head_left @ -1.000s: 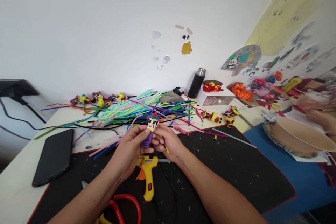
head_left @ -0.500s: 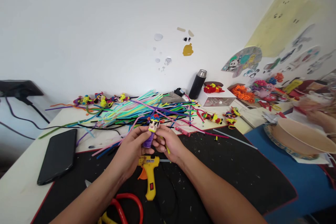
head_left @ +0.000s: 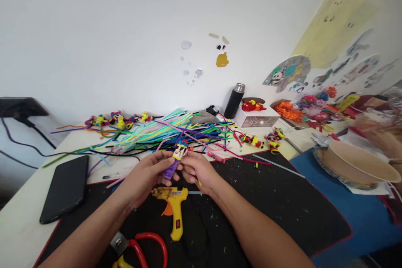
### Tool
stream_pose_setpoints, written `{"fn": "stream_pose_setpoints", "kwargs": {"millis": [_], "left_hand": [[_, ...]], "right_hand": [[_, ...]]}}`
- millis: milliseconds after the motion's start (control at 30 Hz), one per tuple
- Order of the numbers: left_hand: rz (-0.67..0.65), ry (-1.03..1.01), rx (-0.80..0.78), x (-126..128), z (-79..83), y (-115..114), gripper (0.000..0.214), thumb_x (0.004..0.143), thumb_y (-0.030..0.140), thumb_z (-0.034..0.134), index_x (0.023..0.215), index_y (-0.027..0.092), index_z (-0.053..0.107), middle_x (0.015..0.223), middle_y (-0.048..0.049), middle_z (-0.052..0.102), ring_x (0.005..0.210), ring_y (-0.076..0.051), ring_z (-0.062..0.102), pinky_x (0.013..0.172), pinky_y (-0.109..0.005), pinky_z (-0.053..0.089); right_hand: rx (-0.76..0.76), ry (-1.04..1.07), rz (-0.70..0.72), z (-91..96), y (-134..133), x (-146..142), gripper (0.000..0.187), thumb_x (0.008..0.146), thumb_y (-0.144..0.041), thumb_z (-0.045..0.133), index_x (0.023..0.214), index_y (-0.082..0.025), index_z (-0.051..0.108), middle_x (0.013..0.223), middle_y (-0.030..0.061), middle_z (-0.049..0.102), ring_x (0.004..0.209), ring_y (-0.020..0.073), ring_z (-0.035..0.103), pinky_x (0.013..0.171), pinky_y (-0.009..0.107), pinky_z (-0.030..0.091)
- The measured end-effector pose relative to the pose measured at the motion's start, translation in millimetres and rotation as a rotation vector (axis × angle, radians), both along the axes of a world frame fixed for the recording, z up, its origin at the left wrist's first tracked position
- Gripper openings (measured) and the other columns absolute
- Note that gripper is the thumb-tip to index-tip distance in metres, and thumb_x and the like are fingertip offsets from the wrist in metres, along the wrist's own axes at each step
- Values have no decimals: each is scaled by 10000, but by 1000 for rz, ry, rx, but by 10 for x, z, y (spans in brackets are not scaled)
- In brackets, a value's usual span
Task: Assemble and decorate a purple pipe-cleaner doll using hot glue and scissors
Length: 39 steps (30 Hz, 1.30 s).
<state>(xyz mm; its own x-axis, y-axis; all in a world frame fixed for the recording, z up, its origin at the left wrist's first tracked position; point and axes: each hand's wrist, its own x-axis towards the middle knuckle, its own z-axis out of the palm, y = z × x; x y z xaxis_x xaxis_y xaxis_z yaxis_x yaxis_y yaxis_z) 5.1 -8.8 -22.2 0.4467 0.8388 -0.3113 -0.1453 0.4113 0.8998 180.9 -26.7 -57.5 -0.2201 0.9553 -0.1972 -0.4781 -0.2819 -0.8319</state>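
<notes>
A small pipe-cleaner doll (head_left: 171, 169) with a purple body, white painted face and red-and-blue headdress is pinched in my left hand (head_left: 146, 176), tilted to the right. My right hand (head_left: 201, 171) is closed at the doll's right side, its fingertips against or very near the neck. A short yellow pipe cleaner (head_left: 199, 182) pokes out below the right fingers; most of it is hidden. Just under both hands lies a yellow glue gun (head_left: 177, 213) with an orange trigger. Red-handled scissors (head_left: 161, 243) rest nearer to me, partly behind my left forearm.
A heap of coloured pipe cleaners (head_left: 163, 132) spreads behind the hands. Finished dolls (head_left: 117, 120) lie at the back left, more at the right. A black phone (head_left: 65, 188) sits left. Beyond stand a black flask (head_left: 234, 102) and white box (head_left: 259, 119). Another person's hand (head_left: 385, 142) shows far right.
The doll has leaned over, its lower end swinging left, as my left hand shifted slightly left. Less of the yellow pipe cleaner shows below my right hand. The view has moved a little.
</notes>
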Motion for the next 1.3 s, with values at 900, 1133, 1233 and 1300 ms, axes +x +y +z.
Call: {"fn": "stream_pose_setpoints", "kwargs": {"millis": [900,1133,1233,1300], "left_hand": [[-44,-37,-48,-265,88,211,299,728,316,960,866,135,767,774,-53,747,563,-105,662,478,-150,582],[-17,-18,-52,-150,100,147,236,783,288,905,858,131,745,768,-55,739,558,-111,653,447,-153,558],[-22,-17,-48,-127,70,138,276,785,325,906,871,130,731,794,-63,745,553,-111,645,429,-152,535],[-23,-10,-50,-127,39,144,295,783,337,908,887,133,723,808,-69,750,555,-114,645,431,-155,532]], "right_hand": [[218,-324,11,-42,-73,-62,355,879,-532,745,979,-218,614,531,-102,555,356,88,427,406,224,277],[441,-872,-244,-88,-125,-89,138,927,-317,683,1003,-204,705,588,-75,519,533,126,502,546,256,324],[471,-947,-270,-72,-135,-86,159,945,-317,658,1020,-197,731,595,-63,543,531,131,508,554,264,315],[489,-995,-281,-64,-138,-81,171,954,-314,650,1034,-196,744,604,-53,568,533,136,517,561,266,316]]}}
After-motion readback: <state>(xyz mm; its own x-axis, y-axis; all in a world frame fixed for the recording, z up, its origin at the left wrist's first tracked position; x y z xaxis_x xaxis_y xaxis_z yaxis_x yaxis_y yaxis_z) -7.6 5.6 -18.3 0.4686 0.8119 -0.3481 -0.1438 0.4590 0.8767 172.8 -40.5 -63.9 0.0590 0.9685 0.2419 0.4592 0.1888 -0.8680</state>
